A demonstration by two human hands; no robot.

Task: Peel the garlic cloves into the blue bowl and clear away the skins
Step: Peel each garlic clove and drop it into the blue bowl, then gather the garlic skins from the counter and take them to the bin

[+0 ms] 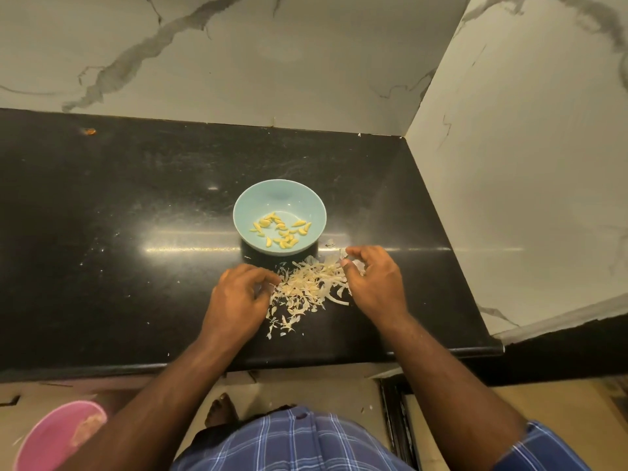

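A light blue bowl (279,198) stands on the black counter and holds several peeled yellow garlic cloves (281,230). In front of it lies a loose heap of pale garlic skins (307,287). My left hand (238,297) rests on the counter at the heap's left edge, its fingers curled against the skins. On the right edge sits my right hand (375,283), fingers bent with some skins under the fingertips. The two hands flank the heap.
The black counter (136,215) ends at marble walls behind and to the right. Small skin scraps dot the counter near its front edge (170,363). A pink bin (57,436) with skins in it stands on the floor at lower left.
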